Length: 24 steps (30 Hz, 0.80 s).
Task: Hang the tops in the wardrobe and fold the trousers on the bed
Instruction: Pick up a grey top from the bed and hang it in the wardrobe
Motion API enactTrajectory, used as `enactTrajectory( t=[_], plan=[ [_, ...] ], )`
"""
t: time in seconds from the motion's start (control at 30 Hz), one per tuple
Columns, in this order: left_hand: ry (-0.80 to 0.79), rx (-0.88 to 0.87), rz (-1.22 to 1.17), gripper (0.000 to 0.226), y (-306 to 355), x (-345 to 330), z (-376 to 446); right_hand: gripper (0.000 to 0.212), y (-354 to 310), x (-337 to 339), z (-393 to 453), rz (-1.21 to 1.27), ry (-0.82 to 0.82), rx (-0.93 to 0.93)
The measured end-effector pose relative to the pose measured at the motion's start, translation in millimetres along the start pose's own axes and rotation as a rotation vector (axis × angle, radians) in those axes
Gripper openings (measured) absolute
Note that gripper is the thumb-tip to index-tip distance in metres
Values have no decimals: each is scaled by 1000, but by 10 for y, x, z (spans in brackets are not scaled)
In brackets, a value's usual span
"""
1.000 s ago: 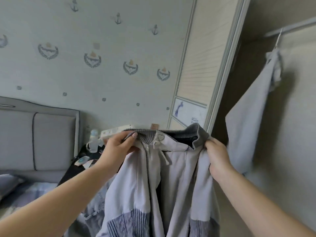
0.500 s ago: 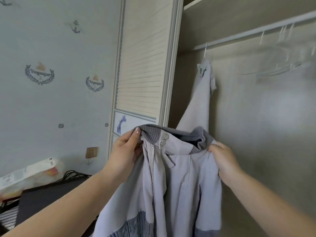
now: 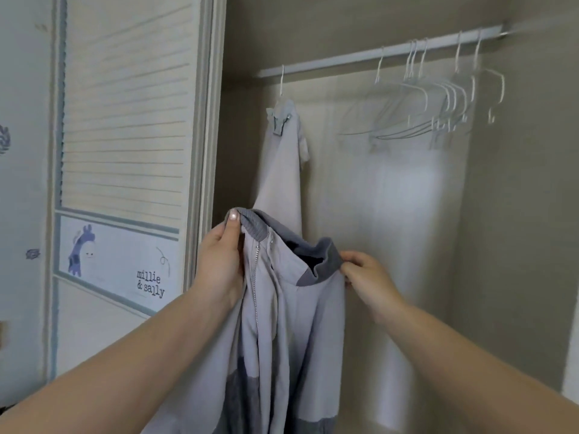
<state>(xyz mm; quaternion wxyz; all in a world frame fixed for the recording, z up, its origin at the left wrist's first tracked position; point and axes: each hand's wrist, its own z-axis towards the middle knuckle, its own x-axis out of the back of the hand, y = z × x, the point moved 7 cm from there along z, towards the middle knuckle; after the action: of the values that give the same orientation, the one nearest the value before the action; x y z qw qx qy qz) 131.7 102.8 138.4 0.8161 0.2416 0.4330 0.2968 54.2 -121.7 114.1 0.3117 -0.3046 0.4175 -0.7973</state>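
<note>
Two hands low in the middle of the frame: left hand [image 3: 221, 264] clenched on the ribbed grey collar of one light grey jacket [image 3: 282, 339], thumb on top; right hand [image 3: 366, 280] pinching the other side of the same collar. Jacket held up in front of the open wardrobe, not on any hanger, hanging down between both arms, with one zip down the front and darker grey bands near the bottom. One more pale top [image 3: 282, 170] already up on one hanger, on the rail [image 3: 344, 59] at the upper middle, partly hidden behind the held jacket. One bunch of empty white hangers [image 3: 438, 104] at the upper right of the rail, about six or seven, too blurry and too close together to count for sure. One sliding door [image 3: 125, 120] on the left with thin slats, one small blue giraffe picture [image 3: 82, 249] and the words "millie & sally" lower down. Bit of wallpaper at the far left edge. Bottom of the jacket cut off by the lower edge. No trousers or bed in sight.
</note>
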Motion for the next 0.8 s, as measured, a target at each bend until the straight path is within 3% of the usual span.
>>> enactTrajectory(
  t=[0.23, 0.37, 0.53, 0.63, 0.7, 0.8],
  plan=[
    [-40, -17, -7, 35, -402, -513, 752, 25, 305, 108, 724, -119, -14, -30],
    [-42, -36, -30, 33, -550, -763, 1140, 23, 256, 336, 1208, -118, 57, -12],
    [-54, -18, -56, 34, -763, -1026, 1503, 22, -260, 597, 1669, -262, 97, 115],
    [-88, -11, -76, 33, -862, -1181, 1726, 26, -846, 872, 1947, -355, 234, 264],
    [-110, -8, -79, 34, -915, -1263, 1894, 30, -1257, 1026, 2112, -479, 330, 366],
    [-159, 5, -67, 35, -972, -1358, 2123, 40, -1814, 1204, 2278, -1008, 530, 513]
  ],
)
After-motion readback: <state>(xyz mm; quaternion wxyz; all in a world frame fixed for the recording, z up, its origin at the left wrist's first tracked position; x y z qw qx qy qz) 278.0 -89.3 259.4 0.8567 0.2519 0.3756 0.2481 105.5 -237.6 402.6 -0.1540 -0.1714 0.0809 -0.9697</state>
